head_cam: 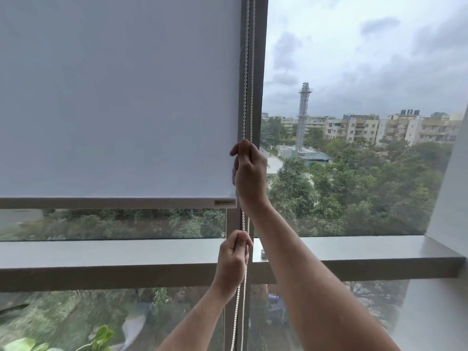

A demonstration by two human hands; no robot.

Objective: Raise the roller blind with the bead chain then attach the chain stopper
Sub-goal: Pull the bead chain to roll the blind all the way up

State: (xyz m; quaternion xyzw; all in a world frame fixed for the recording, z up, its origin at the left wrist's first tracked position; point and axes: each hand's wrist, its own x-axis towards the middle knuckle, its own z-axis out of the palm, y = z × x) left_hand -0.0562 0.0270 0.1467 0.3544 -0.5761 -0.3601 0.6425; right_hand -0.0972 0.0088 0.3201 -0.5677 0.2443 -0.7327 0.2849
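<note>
Nearby, mullion (256,72) backs bead chain (245,79).

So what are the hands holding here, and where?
Both grip the bead chain: right hand beside the blind's lower edge, left hand lower, at sill level.

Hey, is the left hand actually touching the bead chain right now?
Touching. The head view shows the left hand with its fingers curled around the bead chain, which enters the fist from above and hangs out below it.
</note>
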